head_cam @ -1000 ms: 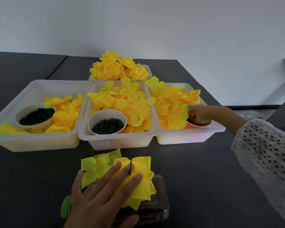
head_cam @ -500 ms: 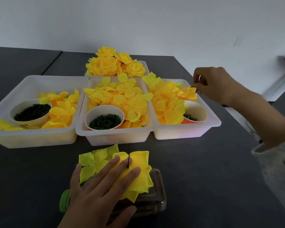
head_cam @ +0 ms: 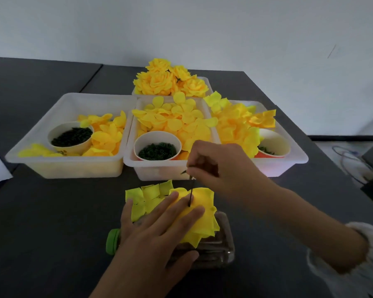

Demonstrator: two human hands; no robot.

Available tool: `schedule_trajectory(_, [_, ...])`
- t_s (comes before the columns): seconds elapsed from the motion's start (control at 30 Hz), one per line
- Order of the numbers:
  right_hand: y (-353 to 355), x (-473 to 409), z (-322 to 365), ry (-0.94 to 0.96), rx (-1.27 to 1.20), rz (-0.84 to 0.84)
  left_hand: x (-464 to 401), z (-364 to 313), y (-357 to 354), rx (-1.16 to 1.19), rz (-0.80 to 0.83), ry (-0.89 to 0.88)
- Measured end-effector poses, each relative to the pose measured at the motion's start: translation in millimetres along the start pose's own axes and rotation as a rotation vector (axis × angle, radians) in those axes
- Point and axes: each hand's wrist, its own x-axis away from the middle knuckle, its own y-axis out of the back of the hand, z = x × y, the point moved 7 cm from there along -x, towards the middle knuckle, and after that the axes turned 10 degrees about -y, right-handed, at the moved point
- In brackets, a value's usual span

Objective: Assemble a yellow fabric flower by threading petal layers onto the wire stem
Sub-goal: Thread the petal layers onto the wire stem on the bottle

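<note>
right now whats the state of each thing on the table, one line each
left hand: flat, pressing the petal layers
right hand: pinching a small dark piece at the wire top
wire stem: upright, poking through the petals
petal layers: stacked on the stem
plastic bottle: lying on its side under the petals
middle cup: holds dark green pieces
back tray: piled with finished flowers

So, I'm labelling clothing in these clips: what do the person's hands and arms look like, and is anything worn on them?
Both hands are bare, with no gloves or rings visible. The right hand has a bare forearm ending in a pushed-up white open-knit lace sleeve. The left hand shows no sleeve in view.
</note>
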Motion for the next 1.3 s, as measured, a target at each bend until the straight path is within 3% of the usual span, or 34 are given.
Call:
schedule_trajectory(0.13, [-7,9,2,0.015,-0.027,0.005,0,-2,3,0.001,-0.008,0.011])
schedule_trajectory(0.27, [7,19,8,0.043,-0.085,-0.098,0,-2,3,0.010,-0.004,0.033])
schedule_trajectory(0.37, [9,26,19,0.146,0.040,-0.124,1,-3,3,-0.002,0.002,0.039])
schedule_trajectory(0.63, [-12,43,28,0.326,0.444,0.019,1,-3,2,0.003,0.027,0.044])
schedule_trajectory(0.77, [-12,40,25,0.291,0.444,-0.002,1,-2,1,0.014,0.038,0.051])
schedule_trajectory(0.87, [-7,42,25,0.326,0.448,-0.109,1,-2,1,0.019,0.044,0.054])
schedule_trajectory(1.03, [-7,45,15,0.321,0.308,-0.152,2,-2,1,0.031,0.026,0.059])
schedule_trajectory(1.3, [2,33,-12,-0.021,-0.176,-0.069,3,-2,0,0.053,0.041,0.073])
